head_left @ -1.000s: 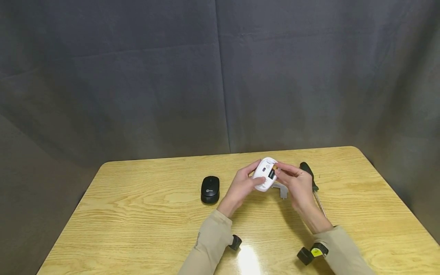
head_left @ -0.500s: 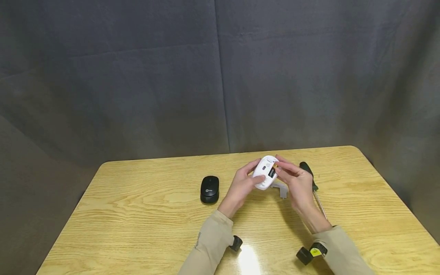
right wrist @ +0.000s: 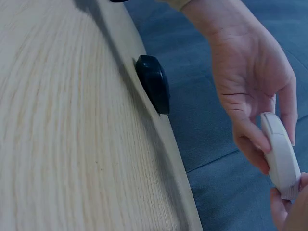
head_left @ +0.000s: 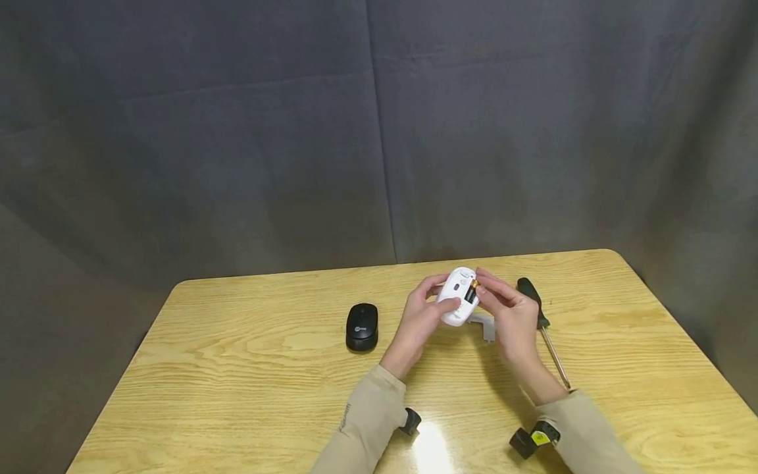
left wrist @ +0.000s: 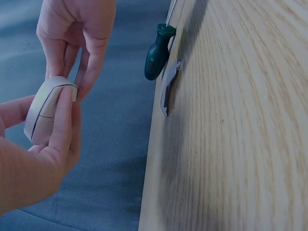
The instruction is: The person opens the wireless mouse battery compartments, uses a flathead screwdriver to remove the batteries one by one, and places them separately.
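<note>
Held up above the table in my left hand (head_left: 419, 319) is a white computer mouse (head_left: 450, 306), its underside facing me and its dark battery slot uncovered. The left thumb lies across the underside while the fingers support it from behind. At the slot's upper end, thumb and forefinger of my right hand (head_left: 514, 321) pinch a battery (head_left: 475, 284) with a gold-coloured end; the fingers hide part of it. In the left wrist view both hands meet around the mouse (left wrist: 45, 110). The right wrist view shows the mouse (right wrist: 281, 159) edge-on, its slot hidden.
A black mouse (head_left: 362, 327) sits on the wooden table (head_left: 237, 368), left of the hands. Below the white mouse lies a light grey cover piece (head_left: 488, 328). A screwdriver (head_left: 543, 326) with a dark green handle lies right of my right hand. A dark curtain (head_left: 266, 164) hangs behind.
The white mouse has tilted and shifted slightly, with both hands still on it. The battery's gold end shows a little farther out at the slot's edge. The objects on the table stay put.
</note>
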`<state>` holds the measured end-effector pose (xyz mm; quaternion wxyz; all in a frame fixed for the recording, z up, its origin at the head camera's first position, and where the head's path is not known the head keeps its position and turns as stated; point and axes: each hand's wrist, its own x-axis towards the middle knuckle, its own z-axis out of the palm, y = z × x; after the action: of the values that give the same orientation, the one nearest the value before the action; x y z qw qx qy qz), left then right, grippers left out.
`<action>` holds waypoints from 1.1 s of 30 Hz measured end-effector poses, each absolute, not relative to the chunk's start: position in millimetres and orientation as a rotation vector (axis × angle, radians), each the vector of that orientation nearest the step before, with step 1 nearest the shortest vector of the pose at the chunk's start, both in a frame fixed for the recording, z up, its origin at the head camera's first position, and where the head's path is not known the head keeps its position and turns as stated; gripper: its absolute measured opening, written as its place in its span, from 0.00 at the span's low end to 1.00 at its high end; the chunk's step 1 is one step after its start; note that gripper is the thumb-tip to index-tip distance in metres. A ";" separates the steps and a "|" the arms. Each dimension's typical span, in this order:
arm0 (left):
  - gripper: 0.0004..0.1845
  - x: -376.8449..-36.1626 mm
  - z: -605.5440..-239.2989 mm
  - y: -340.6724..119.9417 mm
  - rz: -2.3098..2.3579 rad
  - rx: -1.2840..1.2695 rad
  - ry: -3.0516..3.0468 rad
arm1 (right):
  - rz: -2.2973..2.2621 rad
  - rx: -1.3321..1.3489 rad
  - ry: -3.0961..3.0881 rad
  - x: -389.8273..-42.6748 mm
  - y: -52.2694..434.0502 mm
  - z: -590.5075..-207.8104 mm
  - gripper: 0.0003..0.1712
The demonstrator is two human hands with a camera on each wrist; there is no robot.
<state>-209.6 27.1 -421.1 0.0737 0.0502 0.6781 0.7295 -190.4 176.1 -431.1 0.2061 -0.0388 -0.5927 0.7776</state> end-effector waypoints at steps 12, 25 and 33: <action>0.24 -205.9 -419.8 32.2 2.226 0.140 1.992 | 1.878 -0.109 -1.794 -188.7 177.5 -432.9 0.08; 0.24 -205.1 -425.0 35.2 2.239 0.140 2.008 | 1.939 -0.101 -1.756 -189.4 173.3 -429.0 0.10; 0.23 -203.8 -424.7 35.5 2.236 0.140 2.051 | 1.779 0.024 -1.827 -185.9 170.0 -431.9 0.10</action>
<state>-203.8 35.5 -424.7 0.0520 0.0460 0.6743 0.7352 -185.9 170.0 -431.9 0.2912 0.0089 -0.6854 0.6674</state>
